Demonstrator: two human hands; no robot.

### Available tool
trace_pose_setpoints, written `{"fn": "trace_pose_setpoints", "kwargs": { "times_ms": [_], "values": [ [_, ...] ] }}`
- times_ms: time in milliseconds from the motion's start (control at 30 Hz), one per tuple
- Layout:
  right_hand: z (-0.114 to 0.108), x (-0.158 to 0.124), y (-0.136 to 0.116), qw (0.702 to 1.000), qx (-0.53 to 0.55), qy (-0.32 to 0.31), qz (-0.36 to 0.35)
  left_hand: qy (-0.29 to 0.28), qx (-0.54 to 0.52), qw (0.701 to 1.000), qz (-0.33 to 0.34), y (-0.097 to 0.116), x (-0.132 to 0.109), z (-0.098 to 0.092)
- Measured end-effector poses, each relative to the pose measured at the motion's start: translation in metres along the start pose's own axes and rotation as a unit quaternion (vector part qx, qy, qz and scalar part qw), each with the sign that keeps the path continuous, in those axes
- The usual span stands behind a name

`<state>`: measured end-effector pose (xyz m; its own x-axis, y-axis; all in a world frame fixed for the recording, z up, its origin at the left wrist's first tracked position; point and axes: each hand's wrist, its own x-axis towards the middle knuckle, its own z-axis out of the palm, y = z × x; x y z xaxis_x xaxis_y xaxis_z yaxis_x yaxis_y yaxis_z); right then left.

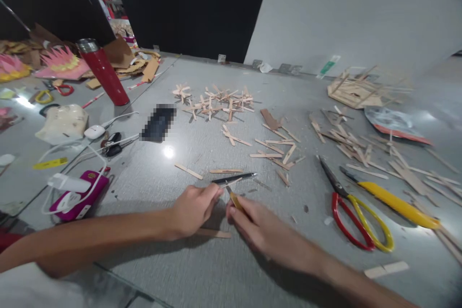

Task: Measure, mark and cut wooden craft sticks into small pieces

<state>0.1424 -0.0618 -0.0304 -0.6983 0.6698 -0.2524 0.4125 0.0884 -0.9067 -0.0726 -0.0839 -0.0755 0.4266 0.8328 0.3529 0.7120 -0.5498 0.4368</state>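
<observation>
My left hand (195, 209) is closed on a thin wooden craft stick (235, 182), whose tip sticks out past the fingers. A small craft knife (236, 201) with a yellow-brown handle is gripped in my right hand (263, 228); its blade points up and meets or nearly meets the stick. Just behind both hands lies a black pen (234, 178). Flat craft sticks rest close by: one (215, 234) partly under my left hand, another (226, 171) beyond the pen, and a third (188, 171) to the left.
Scissors (348, 197) and a yellow utility knife (395, 202) lie right. Star-shaped stick clusters (216, 101) stand at the back, with loose sticks (346, 142) farther right. On the left are a phone (159, 122), a red flask (104, 74) and a purple power strip (81, 195) with cables.
</observation>
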Motion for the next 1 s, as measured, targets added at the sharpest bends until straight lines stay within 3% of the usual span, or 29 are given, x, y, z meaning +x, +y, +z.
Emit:
{"fn": "trace_pose_setpoints", "kwargs": {
  "times_ms": [67,100,133,233,433,567,667,733,833,867,933,1000],
  "values": [
    [-0.034,0.002,-0.002,0.993,-0.070,-0.090,-0.024,-0.002,0.001,0.999,0.037,-0.006,0.005,-0.006],
    [-0.050,0.003,-0.002,0.989,-0.102,-0.106,-0.033,-0.007,0.004,0.998,0.062,-0.008,0.007,-0.009],
    [-0.063,0.004,-0.002,0.985,-0.139,-0.089,-0.040,0.004,0.022,0.995,0.096,-0.009,0.010,-0.013],
    [-0.082,0.007,-0.001,0.978,-0.200,-0.030,-0.042,0.013,0.049,0.993,0.106,-0.008,0.014,-0.020],
    [-0.076,0.006,-0.002,0.975,-0.216,0.035,-0.042,0.011,-0.002,1.000,-0.012,-0.007,0.007,-0.014],
    [-0.040,0.003,-0.003,0.990,-0.121,0.076,-0.010,0.013,-0.026,0.997,-0.077,-0.009,0.004,-0.006],
    [-0.008,-0.003,-0.006,0.998,0.047,0.026,0.040,0.014,-0.044,0.995,-0.093,-0.007,0.002,-0.005],
    [-0.004,-0.005,-0.008,0.995,0.091,-0.002,0.036,0.010,-0.063,0.993,-0.096,-0.006,0.002,-0.006],
    [-0.028,-0.004,-0.007,0.999,-0.031,-0.024,0.000,0.007,-0.092,0.991,-0.097,-0.006,0.004,-0.008],
    [-0.037,-0.003,-0.007,0.995,-0.100,0.000,-0.014,0.009,-0.099,0.990,-0.099,-0.006,0.004,-0.008],
    [-0.048,-0.003,-0.007,0.973,-0.200,0.117,-0.020,0.015,-0.109,0.988,-0.106,-0.006,0.006,-0.006],
    [-0.044,-0.007,-0.009,0.968,-0.214,0.132,-0.018,0.024,-0.113,0.987,-0.111,-0.006,0.007,-0.004]
  ]
}}
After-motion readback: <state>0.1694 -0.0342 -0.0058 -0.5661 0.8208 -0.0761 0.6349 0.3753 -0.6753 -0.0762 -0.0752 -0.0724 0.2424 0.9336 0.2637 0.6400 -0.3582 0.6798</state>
